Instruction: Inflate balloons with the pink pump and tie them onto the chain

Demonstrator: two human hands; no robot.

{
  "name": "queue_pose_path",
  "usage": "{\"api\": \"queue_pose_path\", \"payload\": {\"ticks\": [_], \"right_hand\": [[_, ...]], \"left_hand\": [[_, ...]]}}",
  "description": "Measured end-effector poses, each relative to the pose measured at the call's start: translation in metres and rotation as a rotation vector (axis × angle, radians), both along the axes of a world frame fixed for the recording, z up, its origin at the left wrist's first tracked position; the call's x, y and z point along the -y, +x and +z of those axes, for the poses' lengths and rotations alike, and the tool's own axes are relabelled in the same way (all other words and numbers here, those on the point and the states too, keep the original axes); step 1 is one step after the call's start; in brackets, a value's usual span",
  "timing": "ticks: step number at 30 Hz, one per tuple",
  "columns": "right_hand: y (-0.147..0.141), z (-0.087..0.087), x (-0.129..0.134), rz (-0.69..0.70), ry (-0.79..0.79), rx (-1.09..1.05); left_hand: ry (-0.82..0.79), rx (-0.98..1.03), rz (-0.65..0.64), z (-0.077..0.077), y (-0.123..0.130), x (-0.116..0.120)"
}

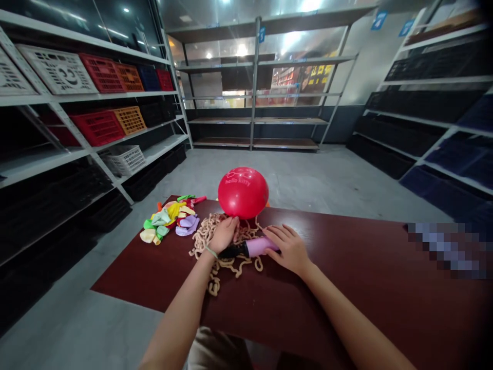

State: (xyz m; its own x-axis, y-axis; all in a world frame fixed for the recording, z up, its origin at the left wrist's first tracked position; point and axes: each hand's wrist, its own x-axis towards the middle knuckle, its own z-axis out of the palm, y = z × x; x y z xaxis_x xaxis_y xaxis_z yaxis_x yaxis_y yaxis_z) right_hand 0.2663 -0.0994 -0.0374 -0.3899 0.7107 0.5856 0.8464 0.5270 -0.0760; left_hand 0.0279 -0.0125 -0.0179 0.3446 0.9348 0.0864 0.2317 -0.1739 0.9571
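Observation:
My left hand [224, 235] is closed on the neck of an inflated red balloon [243, 192] with "hello kitty" printed on it. The balloon stands up beyond my fingers, and its tied or untied end is hidden by them. My right hand [288, 247] rests with its fingers stretched out over the end of a pink-purple and black hand pump [256, 247], which lies across the table. Beneath the pump and my left wrist spreads a pile of beige, curly cord-like pieces [204, 235]. A heap of uninflated coloured balloons [169, 217] lies to the left.
The dark red table [346, 246] extends to the right, where a blurred patch [442, 246] covers something. Shelves with crates [102, 127] stand along the left. Metal racks [253, 82] stand at the back, and dark bins [423, 113] line the right.

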Motion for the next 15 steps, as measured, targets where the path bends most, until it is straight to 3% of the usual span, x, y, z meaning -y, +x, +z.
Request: {"api": "queue_pose_path", "payload": {"ticks": [5,9,12,15], "right_hand": [[0.003,-0.001,-0.001,0.009,0.107,-0.019],[0.002,0.005,0.002,0.013,0.287,-0.062],[-0.007,0.026,-0.002,0.109,0.456,-0.013],[-0.024,0.065,-0.013,0.211,0.522,0.165]], "left_hand": [[-0.001,-0.169,-0.002,0.011,0.002,0.007],[0.023,-0.181,0.017,0.009,0.003,0.008],[0.069,-0.24,0.006,0.006,0.004,0.008],[0.16,-0.329,-0.016,0.004,0.004,0.006]]}}
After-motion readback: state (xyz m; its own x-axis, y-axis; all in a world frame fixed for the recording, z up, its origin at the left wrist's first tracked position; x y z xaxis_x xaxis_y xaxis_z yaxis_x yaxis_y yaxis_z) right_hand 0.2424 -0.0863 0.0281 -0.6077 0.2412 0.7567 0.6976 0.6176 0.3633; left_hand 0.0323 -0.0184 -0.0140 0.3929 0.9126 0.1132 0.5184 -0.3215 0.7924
